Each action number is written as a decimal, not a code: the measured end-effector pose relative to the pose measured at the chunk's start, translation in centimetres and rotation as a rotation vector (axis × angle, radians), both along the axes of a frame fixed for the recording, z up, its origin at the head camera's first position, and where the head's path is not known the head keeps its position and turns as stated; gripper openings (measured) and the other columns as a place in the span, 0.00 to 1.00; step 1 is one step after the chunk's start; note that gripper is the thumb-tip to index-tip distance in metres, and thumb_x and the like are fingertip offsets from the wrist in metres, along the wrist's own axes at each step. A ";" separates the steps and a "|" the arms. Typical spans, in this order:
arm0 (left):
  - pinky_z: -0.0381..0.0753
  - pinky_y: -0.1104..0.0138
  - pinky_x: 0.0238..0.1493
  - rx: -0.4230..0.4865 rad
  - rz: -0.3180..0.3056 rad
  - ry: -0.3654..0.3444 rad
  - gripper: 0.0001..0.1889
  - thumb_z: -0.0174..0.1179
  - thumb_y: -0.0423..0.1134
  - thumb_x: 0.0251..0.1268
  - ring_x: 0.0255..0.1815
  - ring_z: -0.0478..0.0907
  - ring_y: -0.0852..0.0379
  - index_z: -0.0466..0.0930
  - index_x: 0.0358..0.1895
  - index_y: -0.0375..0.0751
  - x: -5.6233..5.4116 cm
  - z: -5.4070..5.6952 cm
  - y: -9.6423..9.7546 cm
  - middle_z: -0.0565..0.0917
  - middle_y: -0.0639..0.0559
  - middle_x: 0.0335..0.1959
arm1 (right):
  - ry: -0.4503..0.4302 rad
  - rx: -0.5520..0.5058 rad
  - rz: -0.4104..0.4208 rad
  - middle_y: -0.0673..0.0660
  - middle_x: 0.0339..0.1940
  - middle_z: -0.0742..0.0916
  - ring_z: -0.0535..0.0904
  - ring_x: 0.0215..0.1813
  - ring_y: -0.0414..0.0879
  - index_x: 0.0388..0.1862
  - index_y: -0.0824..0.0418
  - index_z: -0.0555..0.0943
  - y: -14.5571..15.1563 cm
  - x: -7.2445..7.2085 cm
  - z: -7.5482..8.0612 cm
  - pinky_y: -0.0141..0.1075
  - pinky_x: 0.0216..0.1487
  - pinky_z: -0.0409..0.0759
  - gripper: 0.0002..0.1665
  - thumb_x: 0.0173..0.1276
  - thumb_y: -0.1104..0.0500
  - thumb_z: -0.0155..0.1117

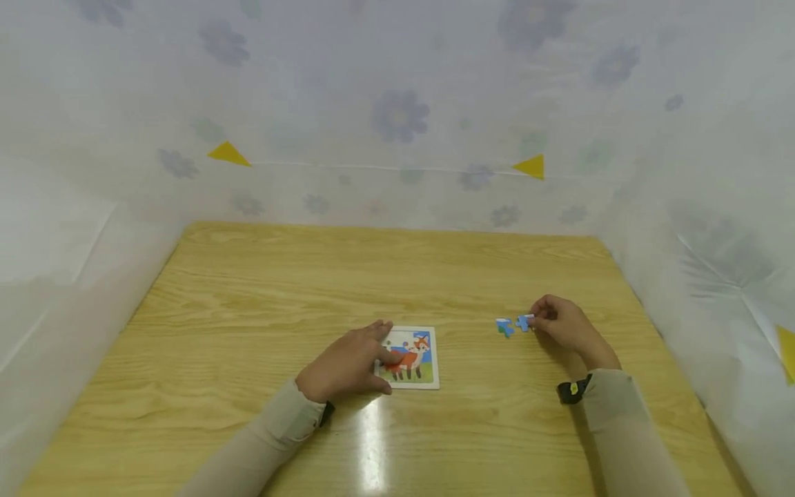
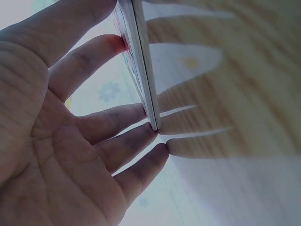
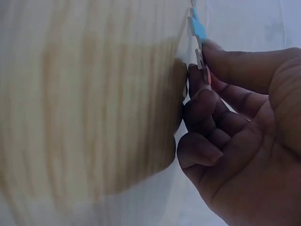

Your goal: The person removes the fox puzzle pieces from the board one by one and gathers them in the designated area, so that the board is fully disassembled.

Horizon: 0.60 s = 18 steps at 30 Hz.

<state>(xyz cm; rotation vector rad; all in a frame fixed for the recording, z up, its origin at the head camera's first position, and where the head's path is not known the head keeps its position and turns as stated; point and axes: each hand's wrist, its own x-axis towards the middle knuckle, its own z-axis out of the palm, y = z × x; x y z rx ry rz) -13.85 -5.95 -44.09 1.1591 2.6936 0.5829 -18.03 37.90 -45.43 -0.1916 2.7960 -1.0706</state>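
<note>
A small fox jigsaw puzzle in a white frame (image 1: pixel 437 373) lies flat on the wooden table, partly filled. Over its left side spreads my left hand (image 1: pixel 344 362), one finger touching the picture and others resting along the frame's edge; those fingers look mostly straight in the left wrist view. Off to the right, my right hand (image 1: pixel 570 333) pinches a blue puzzle piece (image 1: pixel 524 322) between thumb and fingertips, close to the tabletop. Just left of that piece lies a blue, white and green puzzle piece (image 1: pixel 504 327). The left hand hides the puzzle's left part.
The wood-grain table (image 1: pixel 310 269) meets a pale flower-printed sheet (image 1: pixel 348 103) at the back and sides. Yellow triangles (image 1: pixel 531 167) mark the sheet. A dark strap (image 1: pixel 573 391) circles the right wrist.
</note>
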 end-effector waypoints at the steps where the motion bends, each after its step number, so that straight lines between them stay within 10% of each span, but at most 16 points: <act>1: 0.68 0.45 0.73 -0.001 0.004 -0.008 0.29 0.81 0.51 0.50 0.77 0.63 0.36 0.88 0.58 0.45 0.0 0.1 0.0 0.67 0.31 0.75 | -0.006 0.005 0.002 0.59 0.39 0.83 0.78 0.41 0.49 0.48 0.69 0.79 0.0 0.0 0.0 0.35 0.39 0.78 0.10 0.77 0.61 0.64; 18: 0.72 0.44 0.69 0.003 -0.021 0.001 0.29 0.82 0.49 0.49 0.75 0.66 0.34 0.89 0.57 0.46 -0.1 0.1 0.0 0.70 0.29 0.72 | -0.008 0.055 0.061 0.57 0.36 0.82 0.77 0.36 0.48 0.48 0.67 0.76 -0.6 0.2 0.8 0.40 0.37 0.76 0.10 0.78 0.60 0.63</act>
